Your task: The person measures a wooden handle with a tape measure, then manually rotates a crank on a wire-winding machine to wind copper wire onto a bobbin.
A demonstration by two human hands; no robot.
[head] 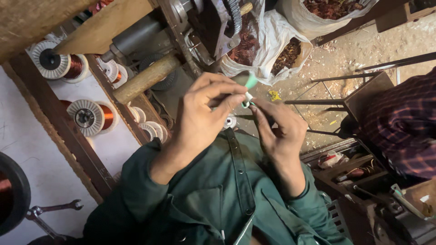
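I can't make out much of the small green and white piece (249, 88) pinched between the two hands; fingers cover most of it and the green tip is blurred. My view seems turned over, so the green-sleeved forearms enter from the bottom edge, and I take the hand on the picture's left as the left hand (204, 113), though I can't be sure. Its grip is closed, thumb and forefinger clamped on the piece's upper end. The right hand (279, 127) grips the lower, white end with its fingertips, the other fingers curled in.

Just behind the hands sits a winding machine with a wooden handle (146, 78) and a dark gear (234, 16), partly cut off at the top. Copper wire spools (88, 117) lie along the pale surface (27, 140), with a wrench (52, 209) near its edge. White sacks (272, 38) of reddish scrap stand on the dirt floor (363, 45). A plaid sleeve (402, 127) of another person shows at right.
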